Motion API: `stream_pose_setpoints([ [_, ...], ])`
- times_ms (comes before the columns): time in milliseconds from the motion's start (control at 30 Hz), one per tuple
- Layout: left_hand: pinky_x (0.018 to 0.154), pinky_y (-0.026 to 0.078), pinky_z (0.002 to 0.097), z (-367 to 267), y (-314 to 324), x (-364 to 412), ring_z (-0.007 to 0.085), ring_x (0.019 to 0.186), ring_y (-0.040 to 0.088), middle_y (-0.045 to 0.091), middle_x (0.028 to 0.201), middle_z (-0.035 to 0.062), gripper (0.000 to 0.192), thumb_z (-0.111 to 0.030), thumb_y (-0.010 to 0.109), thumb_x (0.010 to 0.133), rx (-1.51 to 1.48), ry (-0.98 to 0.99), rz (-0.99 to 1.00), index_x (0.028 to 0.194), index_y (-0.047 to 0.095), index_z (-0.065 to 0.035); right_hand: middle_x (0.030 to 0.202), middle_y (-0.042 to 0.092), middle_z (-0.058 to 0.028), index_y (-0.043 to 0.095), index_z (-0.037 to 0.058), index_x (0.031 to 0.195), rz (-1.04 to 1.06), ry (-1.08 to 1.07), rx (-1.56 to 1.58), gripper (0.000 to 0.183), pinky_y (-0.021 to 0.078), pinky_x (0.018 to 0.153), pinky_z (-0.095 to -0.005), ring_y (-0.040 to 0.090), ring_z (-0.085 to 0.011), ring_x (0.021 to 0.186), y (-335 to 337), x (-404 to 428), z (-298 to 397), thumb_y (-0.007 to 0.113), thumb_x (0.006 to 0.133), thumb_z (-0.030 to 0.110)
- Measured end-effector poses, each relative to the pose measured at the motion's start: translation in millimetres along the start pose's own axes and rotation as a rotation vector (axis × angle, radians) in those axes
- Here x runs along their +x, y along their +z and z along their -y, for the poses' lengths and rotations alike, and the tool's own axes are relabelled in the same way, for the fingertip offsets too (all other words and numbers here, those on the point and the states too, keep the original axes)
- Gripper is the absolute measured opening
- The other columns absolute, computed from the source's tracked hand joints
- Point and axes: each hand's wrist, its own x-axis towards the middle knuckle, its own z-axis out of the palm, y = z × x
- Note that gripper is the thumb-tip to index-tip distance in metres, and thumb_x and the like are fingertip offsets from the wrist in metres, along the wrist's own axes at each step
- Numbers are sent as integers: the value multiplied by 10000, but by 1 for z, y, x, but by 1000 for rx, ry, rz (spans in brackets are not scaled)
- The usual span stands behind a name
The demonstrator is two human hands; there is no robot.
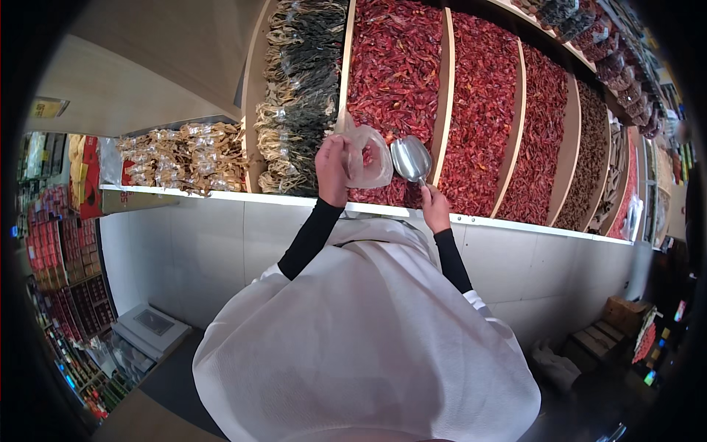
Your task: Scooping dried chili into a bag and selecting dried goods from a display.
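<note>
My left hand point(332, 170) grips the rim of a clear plastic bag point(371, 175), whose mouth gapes towards the scoop. Some red shows inside or through the bag; I cannot tell which. In my right hand point(436, 208) is the handle of a shiny metal scoop point(411, 157), its bowl just right of the bag and apparently empty. Both are above a bin of dried red chillies point(395, 66), near the display's front edge. Left of that bin, bundles of dark dried vegetable strands with pale ends point(301, 99) fill another compartment.
Wooden dividers point(448, 83) separate the bins. Further right are more dried chillies point(483, 110), small brown spices point(581, 154) and bark-like sticks point(613, 182). Packaged dried goods point(188, 157) lie at left. A white ledge point(265, 199) runs along the front. A scale-like device point(152, 329) stands lower left.
</note>
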Motion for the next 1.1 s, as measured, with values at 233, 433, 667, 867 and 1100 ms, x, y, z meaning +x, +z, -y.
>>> stream_pose_setpoints([
  [233, 398, 335, 214, -5, 10, -14, 64, 489, 467, 563, 721, -1, 229, -246, 434, 999, -3, -40, 25, 889, 554, -85, 897, 653, -242, 609, -11, 1126, -219, -144, 5, 368, 491, 735, -439, 638, -403, 848, 46, 38, 1, 480, 981, 302],
  [433, 432, 379, 208, 5, 14, -18, 78, 550, 531, 564, 731, 4, 233, -233, 427, 1011, -27, -52, 51, 895, 545, -68, 678, 585, -69, 615, 74, 1131, -274, -211, 93, 307, 456, 547, -337, 562, -185, 561, 74, 86, -5, 476, 990, 308],
  [667, 435, 386, 209, 1, 16, -18, 78, 552, 525, 548, 726, -6, 219, -220, 430, 1007, -28, -56, 35, 897, 545, -70, 643, 430, 61, 553, 108, 1097, 215, 240, 964, 254, 322, 460, -222, 391, -56, 515, 70, 106, 17, 443, 1016, 322],
  [867, 396, 329, 192, 4, 8, -17, 44, 509, 470, 531, 710, -19, 211, -228, 438, 1006, 11, -26, -3, 898, 548, -84, 845, 601, -122, 587, 12, 1145, -201, -150, 251, 331, 458, 700, -352, 579, -258, 772, 76, 101, -6, 472, 986, 279],
  [1100, 396, 318, 193, 10, 12, -17, 42, 536, 477, 541, 749, -22, 213, -251, 449, 1002, 27, -30, -8, 905, 550, -91, 704, 591, -70, 583, 28, 1174, -123, -157, 434, 346, 465, 588, -318, 592, -189, 634, 77, 123, -6, 481, 992, 304],
])
